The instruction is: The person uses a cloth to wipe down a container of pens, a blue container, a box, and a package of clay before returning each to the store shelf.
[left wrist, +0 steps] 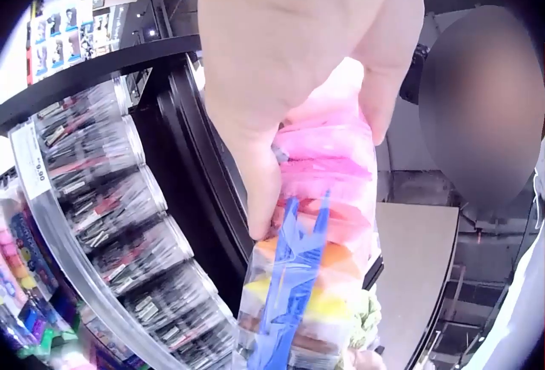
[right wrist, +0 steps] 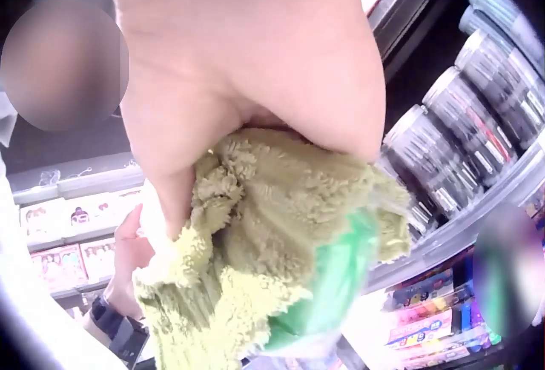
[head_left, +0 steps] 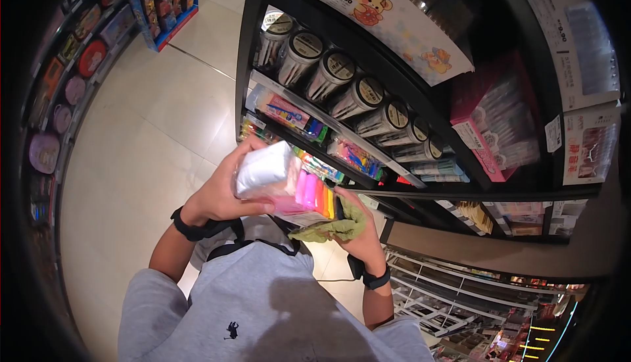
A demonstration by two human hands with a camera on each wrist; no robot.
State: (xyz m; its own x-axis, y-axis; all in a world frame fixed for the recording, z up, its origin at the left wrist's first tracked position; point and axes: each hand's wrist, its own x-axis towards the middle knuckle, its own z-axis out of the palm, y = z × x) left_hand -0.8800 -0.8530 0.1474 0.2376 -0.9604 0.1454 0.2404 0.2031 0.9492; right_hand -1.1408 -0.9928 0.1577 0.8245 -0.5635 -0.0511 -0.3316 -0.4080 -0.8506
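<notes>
A clear pack of coloured bars (head_left: 309, 191), white at one end and pink, orange and yellow further along, is held between both hands in front of the torso. My left hand (head_left: 220, 188) grips its white end, thumb along the near side; in the left wrist view the fingers of the left hand (left wrist: 298, 55) straddle the pink part, and blue tool-like pieces (left wrist: 294, 276) show along the pack. My right hand (head_left: 365, 230) holds a green fluffy cloth (head_left: 332, 226) at the other end. In the right wrist view the cloth (right wrist: 247, 234) bunches under the fingers, beside a green part (right wrist: 328, 285) of the pack.
A dark shelf holds a row of clear jars with black lids (head_left: 338, 66), and colourful packs (head_left: 282, 109) lie on the level below. Boxed goods (head_left: 493, 128) stand at the right. Another stocked shelf (head_left: 75, 92) curves along the left, across a tiled floor (head_left: 131, 165).
</notes>
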